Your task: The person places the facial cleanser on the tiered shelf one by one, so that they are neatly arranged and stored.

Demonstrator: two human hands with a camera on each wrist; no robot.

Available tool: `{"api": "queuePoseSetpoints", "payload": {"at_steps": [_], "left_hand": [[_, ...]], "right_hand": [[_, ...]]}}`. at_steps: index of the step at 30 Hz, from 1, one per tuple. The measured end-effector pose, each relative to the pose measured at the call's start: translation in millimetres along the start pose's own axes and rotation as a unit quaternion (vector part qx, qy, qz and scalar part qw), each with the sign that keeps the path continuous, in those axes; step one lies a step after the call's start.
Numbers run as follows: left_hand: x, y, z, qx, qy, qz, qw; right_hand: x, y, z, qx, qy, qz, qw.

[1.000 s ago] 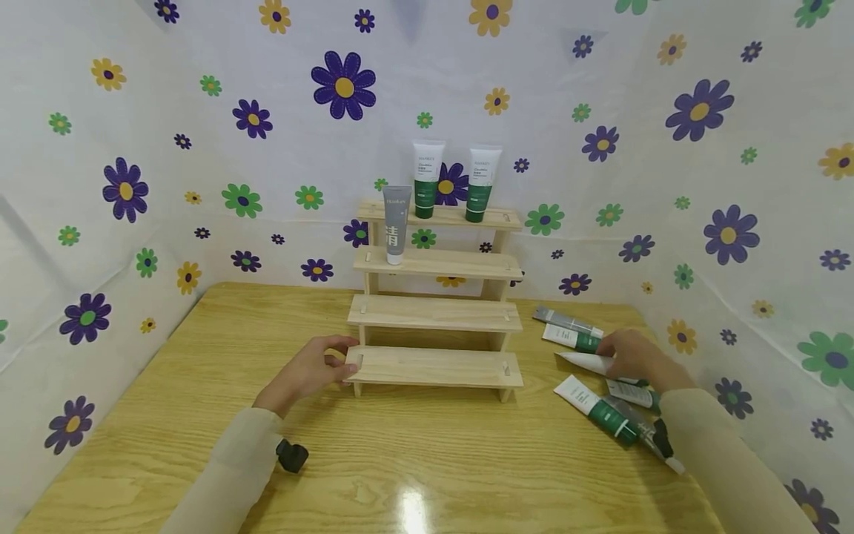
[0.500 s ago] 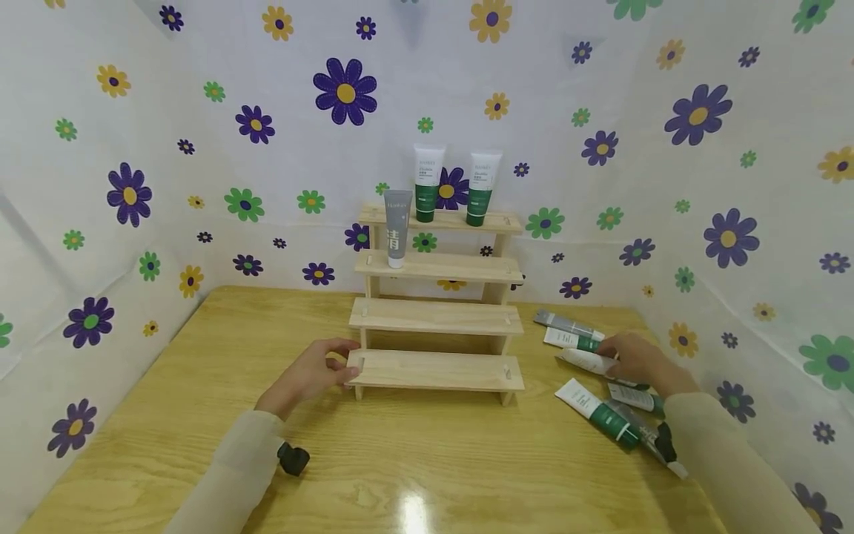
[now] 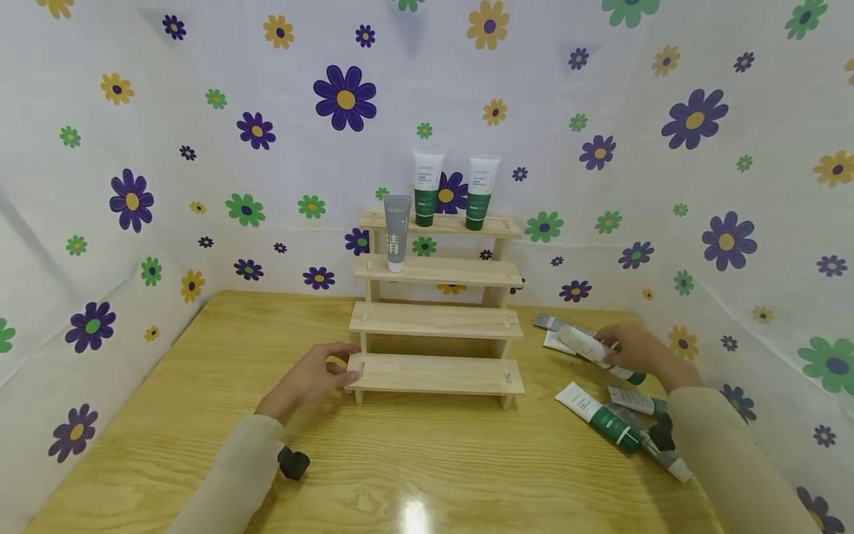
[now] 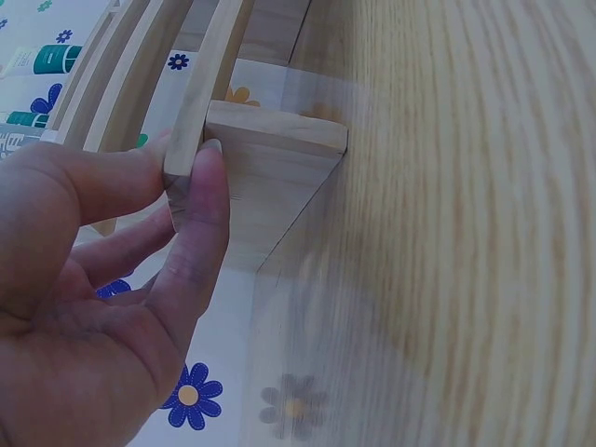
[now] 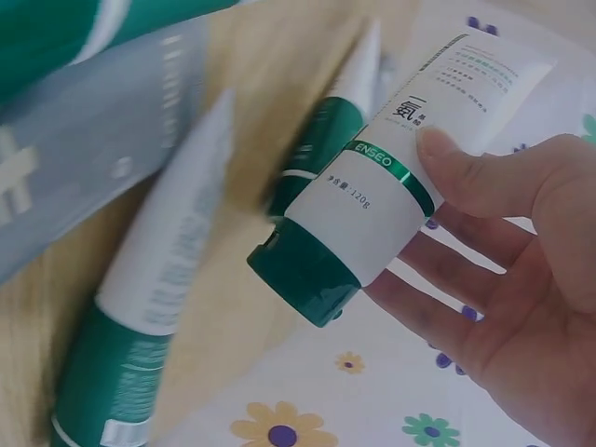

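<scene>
My left hand (image 3: 312, 378) pinches the left end of the lowest shelf of a four-tier wooden display rack (image 3: 434, 373); in the left wrist view, thumb and finger (image 4: 207, 200) grip that board's end. At the right, my right hand (image 3: 643, 357) holds a white squeeze tube (image 5: 396, 163) with a green cap, thumb on its front and fingers behind. This tube is tilted, raised over the others. Two white-and-green tubes (image 3: 427, 189) stand on the top tier. A grey tube (image 3: 396, 233) stands at the left of the tier below.
Several tubes lie on the table at the right: a white-and-green tube (image 3: 600, 417), another with its printed back up (image 3: 634, 400), a grey tube (image 3: 667, 458) partly under the right arm, and a grey tube (image 3: 548, 322) farther back. Flowered cloth (image 3: 280, 148) encloses the wooden table (image 3: 320, 460).
My right hand has lifted the white tube off the table and turned its printed side into view. The left hand keeps its pinch on the rack. The head view has tilted up slightly.
</scene>
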State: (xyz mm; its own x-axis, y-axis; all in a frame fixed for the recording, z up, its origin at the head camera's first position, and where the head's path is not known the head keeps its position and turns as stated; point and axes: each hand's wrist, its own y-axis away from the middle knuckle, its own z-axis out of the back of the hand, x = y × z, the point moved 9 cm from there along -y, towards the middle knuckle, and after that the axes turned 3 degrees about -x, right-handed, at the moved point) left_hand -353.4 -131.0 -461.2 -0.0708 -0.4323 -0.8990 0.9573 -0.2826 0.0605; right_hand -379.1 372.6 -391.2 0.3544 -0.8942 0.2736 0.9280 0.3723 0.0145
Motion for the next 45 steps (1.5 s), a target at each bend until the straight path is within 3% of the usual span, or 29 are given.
{"api": "queuePoseSetpoints", "payload": {"at_steps": [3, 9, 15, 28, 35, 45], "left_hand": [[0.9, 0.6, 0.1, 0.000, 0.001, 0.003, 1.0000], [3.4, -0.6, -0.5, -0.001, 0.000, 0.007, 1.0000], [3.7, -1.8, -0.2, -0.004, -0.010, 0.008, 0.9999], [0.3, 0.2, 0.2, -0.003, -0.008, 0.005, 0.9999], [0.5, -0.2, 0.5, -0.002, 0.001, 0.002, 1.0000], [3.1, -1.3, 0.3, -0.002, -0.003, 0.009, 1.0000]], "right_hand": [[4, -1.5, 7, -0.011, -0.018, 0.007, 0.9997], [9, -3.1, 22, -0.017, -0.041, -0.021, 0.9988], [19, -6.9, 37, -0.044, -0.053, -0.008, 0.9976], [33, -12.0, 56, -0.058, -0.097, -0.021, 0.9934], [42, -14.7, 66, -0.086, -0.104, -0.004, 0.9908], [55, -24.6, 75, -0.105, -0.129, -0.011, 0.9860]]}}
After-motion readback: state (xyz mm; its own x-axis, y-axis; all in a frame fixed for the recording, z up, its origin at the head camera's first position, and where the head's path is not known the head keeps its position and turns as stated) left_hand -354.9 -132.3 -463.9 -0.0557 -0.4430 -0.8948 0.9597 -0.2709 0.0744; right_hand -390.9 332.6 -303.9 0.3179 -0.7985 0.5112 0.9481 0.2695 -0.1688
